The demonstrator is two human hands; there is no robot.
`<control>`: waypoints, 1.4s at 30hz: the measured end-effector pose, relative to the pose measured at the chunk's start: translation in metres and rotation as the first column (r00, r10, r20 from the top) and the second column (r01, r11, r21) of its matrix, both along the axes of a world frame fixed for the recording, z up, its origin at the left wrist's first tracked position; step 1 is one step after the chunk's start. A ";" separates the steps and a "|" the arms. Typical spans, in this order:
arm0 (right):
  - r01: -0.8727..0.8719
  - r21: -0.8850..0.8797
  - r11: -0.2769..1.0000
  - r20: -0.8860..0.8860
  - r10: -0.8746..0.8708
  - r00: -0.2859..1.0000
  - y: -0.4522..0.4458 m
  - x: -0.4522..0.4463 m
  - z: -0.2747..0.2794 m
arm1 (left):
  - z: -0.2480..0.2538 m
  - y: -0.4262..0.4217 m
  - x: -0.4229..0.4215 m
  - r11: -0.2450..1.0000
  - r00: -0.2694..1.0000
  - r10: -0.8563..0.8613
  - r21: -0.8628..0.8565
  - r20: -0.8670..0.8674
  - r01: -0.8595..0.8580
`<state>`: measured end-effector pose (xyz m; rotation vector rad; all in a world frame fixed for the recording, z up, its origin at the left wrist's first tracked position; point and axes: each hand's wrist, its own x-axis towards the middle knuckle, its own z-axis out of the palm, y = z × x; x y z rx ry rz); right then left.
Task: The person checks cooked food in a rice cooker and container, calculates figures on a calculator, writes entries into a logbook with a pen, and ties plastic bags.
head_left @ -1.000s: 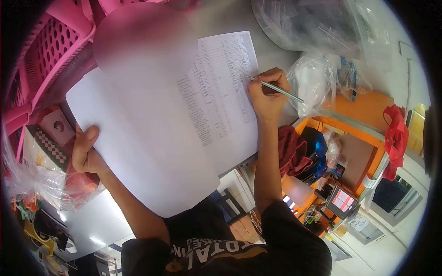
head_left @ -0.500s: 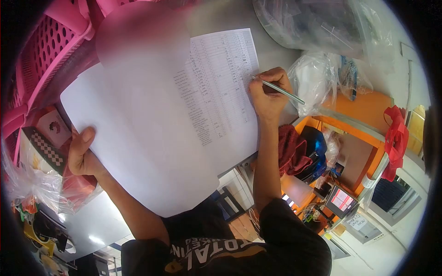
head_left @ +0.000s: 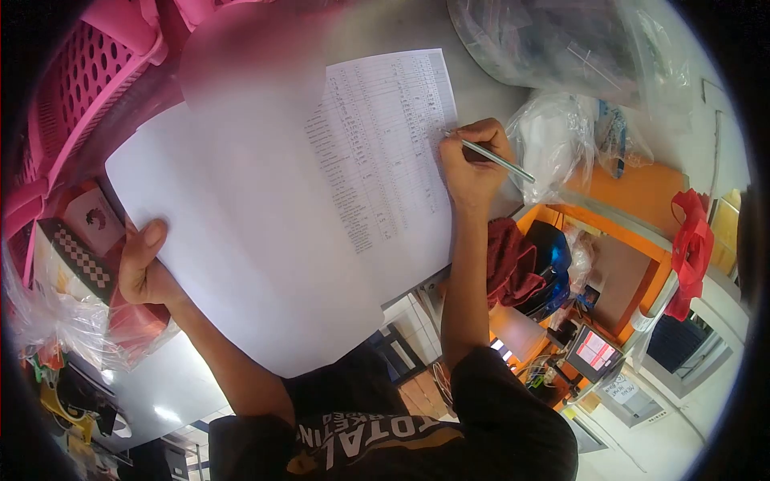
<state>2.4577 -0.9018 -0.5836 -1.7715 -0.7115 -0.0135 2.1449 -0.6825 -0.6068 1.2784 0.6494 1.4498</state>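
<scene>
My left hand [head_left: 146, 263] holds the left edge of a folded-back white sheet [head_left: 241, 264], its thumb on top and its fingers behind. Pinched in my right hand [head_left: 476, 164] is a slim pen [head_left: 505, 163], its tip at the right columns of a printed sheet [head_left: 385, 152] covered with rows of small figures. The blank sheet lies over the left part of the printed one. A blurred patch covers the upper part of the papers.
Pink perforated baskets [head_left: 92, 80] stand at the upper left, above a checkered box [head_left: 80, 260]. Clear plastic bags [head_left: 549, 140] lie right of the papers. An orange shelf [head_left: 634, 196], a dark red cloth [head_left: 507, 260] and a small screen [head_left: 596, 350] are at the right.
Compared with the earlier frames, my left hand and the blank sheet have shifted slightly left. The pen and my right hand have moved slightly right, along with the printed sheet's right edge.
</scene>
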 end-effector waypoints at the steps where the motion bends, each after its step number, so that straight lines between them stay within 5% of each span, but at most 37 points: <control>1: 0.000 0.000 1.000 -0.001 0.000 1.000 0.000 0.000 0.000 | -0.002 0.001 -0.001 1.000 1.000 -0.014 0.016 -0.001 0.014; 7: -0.013 0.017 1.000 -0.081 0.014 0.997 0.001 -0.002 0.005 | 0.000 -0.001 0.001 0.999 1.000 -0.013 0.046 -0.024 0.014; 12: -0.001 -0.053 0.999 0.043 0.003 0.999 -0.011 0.006 -0.006 | -0.003 -0.001 0.005 0.998 0.998 -0.055 -0.038 -0.040 0.054; 13: -0.019 0.299 0.954 -0.421 0.150 0.895 -0.024 0.020 -0.003 | -0.001 -0.004 0.009 0.988 0.994 -0.108 -0.118 -0.018 0.105; 14: 0.113 0.586 0.803 -0.685 0.416 0.598 -0.035 0.035 -0.009 | -0.003 -0.011 0.010 0.961 0.985 -0.174 -0.217 0.000 0.170; 16: 0.519 0.698 0.494 -0.594 0.804 0.035 -0.058 0.058 -0.019 | 0.009 -0.017 0.018 0.904 0.968 -0.244 -0.350 0.053 0.247; 18: 0.759 0.543 0.359 -0.333 0.922 -0.197 -0.071 0.084 -0.029 | 0.020 -0.022 0.037 0.835 0.951 -0.254 -0.457 0.175 0.307; 21: 0.806 0.497 0.322 -0.189 0.946 -0.262 -0.065 0.087 -0.047 | 0.027 -0.022 0.057 0.742 0.879 -0.292 -0.491 0.378 0.458; 22: 0.812 0.492 0.316 -0.159 0.949 -0.273 -0.062 0.086 -0.047 | 0.035 -0.016 0.058 0.627 0.761 -0.365 -0.463 0.537 0.627; 25: 0.817 0.488 0.306 -0.125 0.951 -0.281 -0.058 0.085 -0.043 | 0.038 -0.010 0.054 0.568 0.713 -0.394 -0.456 0.581 0.685; 32: 0.809 0.490 0.324 -0.108 0.944 -0.312 -0.059 0.091 -0.038 | 0.031 -0.012 0.057 0.607 0.769 -0.409 -0.483 0.491 0.631; 34: 0.794 0.502 0.343 -0.129 0.937 -0.324 -0.062 0.091 -0.036 | 0.027 -0.020 0.060 0.659 0.896 -0.237 -0.615 0.377 0.433; 37: 0.818 0.470 0.332 -0.325 0.926 -0.189 -0.078 0.085 -0.040 | 0.029 -0.016 0.027 0.779 0.952 -0.236 -0.549 0.193 0.304; 39: 0.442 0.703 0.557 -0.598 0.800 -0.056 -0.067 0.080 -0.043 | 0.018 -0.005 0.003 0.912 0.962 -0.271 -0.314 0.027 0.266; 40: 0.252 0.721 0.646 -0.693 0.687 0.220 -0.053 0.063 -0.035 | 0.009 -0.002 -0.001 0.954 0.965 -0.262 -0.158 -0.026 0.254; 41: 0.026 0.604 0.797 -0.628 0.456 0.631 -0.036 0.037 -0.020 | 0.001 0.000 0.001 0.974 0.973 -0.227 0.012 -0.046 0.227; 42: -0.083 0.255 0.963 -0.283 0.156 0.946 -0.020 0.015 -0.010 | -0.002 -0.002 0.005 0.976 0.981 -0.195 0.093 -0.020 0.196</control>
